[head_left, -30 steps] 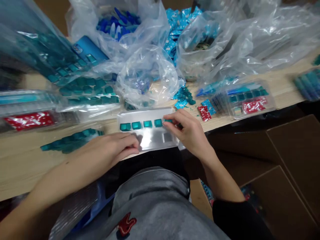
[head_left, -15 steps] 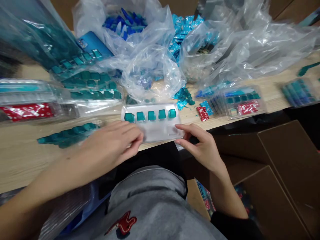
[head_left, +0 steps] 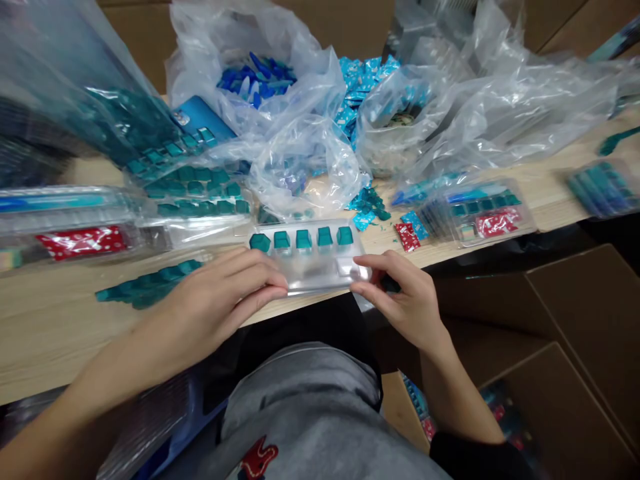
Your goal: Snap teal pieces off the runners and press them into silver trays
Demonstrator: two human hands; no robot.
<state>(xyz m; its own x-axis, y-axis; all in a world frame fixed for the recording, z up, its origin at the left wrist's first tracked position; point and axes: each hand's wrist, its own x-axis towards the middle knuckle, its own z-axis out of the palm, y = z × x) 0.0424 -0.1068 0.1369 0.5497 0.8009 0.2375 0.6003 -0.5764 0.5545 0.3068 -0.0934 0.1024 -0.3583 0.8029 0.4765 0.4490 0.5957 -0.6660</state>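
Thin clear plastic tray point(head_left: 313, 275) at middle of frame, on wood desk point(head_left: 50, 340); five glossy teal cubes point(head_left: 303, 239) in row along far edge. Left hand point(head_left: 225, 300), right hand point(head_left: 403, 300) curved, fingers pinching tray's two ends.

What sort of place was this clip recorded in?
Probably a small packing workshop: a wooden workbench piled with clear plastic bags of loose small goods, a clear blister tray holding a row of teal pieces, and cardboard cartons below the bench.

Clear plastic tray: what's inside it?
The clear tray holds five teal square pieces in a row; its near corners are covered by the left hand and right hand, hiding anything beneath.
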